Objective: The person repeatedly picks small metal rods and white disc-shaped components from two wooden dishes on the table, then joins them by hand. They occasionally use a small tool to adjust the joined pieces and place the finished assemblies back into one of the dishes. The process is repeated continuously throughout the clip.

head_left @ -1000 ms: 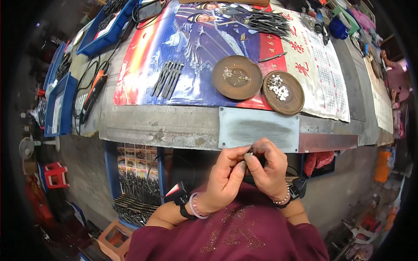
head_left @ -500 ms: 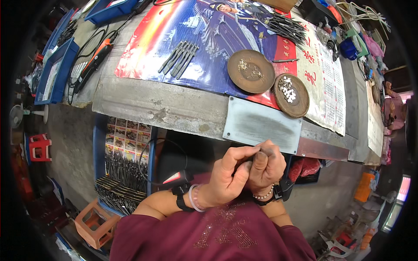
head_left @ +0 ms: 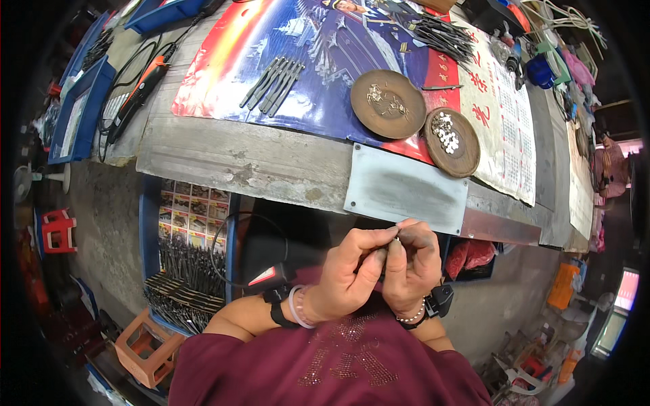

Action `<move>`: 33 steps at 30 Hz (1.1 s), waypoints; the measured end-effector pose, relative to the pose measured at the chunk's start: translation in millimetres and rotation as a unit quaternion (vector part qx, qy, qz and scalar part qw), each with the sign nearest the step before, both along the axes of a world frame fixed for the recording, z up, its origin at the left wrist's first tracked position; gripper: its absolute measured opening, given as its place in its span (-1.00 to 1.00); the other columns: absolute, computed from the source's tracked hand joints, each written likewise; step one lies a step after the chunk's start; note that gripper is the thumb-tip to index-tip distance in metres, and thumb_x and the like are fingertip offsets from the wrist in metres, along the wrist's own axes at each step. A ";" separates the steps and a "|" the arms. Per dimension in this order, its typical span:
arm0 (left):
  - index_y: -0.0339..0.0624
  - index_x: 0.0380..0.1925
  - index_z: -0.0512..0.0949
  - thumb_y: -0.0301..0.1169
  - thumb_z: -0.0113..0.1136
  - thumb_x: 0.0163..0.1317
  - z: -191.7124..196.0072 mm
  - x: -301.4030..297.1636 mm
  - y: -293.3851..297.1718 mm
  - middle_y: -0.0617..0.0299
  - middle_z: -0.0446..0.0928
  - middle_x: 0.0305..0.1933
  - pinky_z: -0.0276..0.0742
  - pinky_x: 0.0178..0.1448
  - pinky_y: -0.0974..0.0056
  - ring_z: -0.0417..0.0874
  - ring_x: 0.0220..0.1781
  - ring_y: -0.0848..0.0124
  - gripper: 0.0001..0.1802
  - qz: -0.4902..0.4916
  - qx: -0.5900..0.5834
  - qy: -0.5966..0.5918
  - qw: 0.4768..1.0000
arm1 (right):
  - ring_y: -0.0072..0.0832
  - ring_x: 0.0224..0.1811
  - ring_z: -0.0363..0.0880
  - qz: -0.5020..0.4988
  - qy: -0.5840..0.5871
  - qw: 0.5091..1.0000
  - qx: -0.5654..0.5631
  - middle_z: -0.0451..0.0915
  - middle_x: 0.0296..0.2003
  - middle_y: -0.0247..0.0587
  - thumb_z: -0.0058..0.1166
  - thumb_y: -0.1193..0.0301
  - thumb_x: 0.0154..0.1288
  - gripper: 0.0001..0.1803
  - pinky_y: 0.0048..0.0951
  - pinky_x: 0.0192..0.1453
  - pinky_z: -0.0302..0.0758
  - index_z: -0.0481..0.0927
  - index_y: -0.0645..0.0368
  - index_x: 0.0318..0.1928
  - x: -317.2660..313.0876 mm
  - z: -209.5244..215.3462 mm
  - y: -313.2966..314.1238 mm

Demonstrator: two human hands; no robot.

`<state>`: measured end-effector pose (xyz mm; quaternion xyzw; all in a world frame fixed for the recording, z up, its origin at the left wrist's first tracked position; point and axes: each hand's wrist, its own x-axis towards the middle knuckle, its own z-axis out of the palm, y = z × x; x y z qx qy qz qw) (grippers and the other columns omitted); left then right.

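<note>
My left hand and my right hand meet fingertip to fingertip in front of my chest, just off the table's near edge. Both are closed in a pinch. Between the fingertips shows a tiny pale spot, too small to name, and the fingers hide the rest. Dark smudges mark the fingers of the right hand. Closest to them is a pale plate with a dark, worn middle, lying at the table edge. Behind it stand a round brown dish with small brass-coloured bits and another brown dish with small white pieces.
Several dark slim rods lie side by side on a printed poster. A dark bundle of similar rods lies farther back. An orange-and-black handheld tool with a cord rests at left, near a blue tray. Below stands a blue-edged bin of rods.
Both hands stay together, while the right fingers have shifted and the thumb stands more upright. A pale spot now shows between the fingertips. The view has shifted slightly.
</note>
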<state>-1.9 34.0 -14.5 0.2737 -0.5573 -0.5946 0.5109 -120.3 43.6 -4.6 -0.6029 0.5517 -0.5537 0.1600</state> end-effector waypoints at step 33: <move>-0.34 0.23 0.33 -0.63 -0.07 0.36 7.2 8.8 -5.1 0.31 0.41 -0.23 0.38 -0.30 0.51 0.40 -0.40 0.66 -0.58 -0.090 0.115 0.026 0.989 | -0.64 -0.42 0.37 0.030 -0.223 0.966 0.127 0.47 -0.43 -0.27 -0.02 0.39 0.40 -0.77 -0.58 -0.37 0.36 0.49 0.39 -0.24 -6.7 2.2 5.1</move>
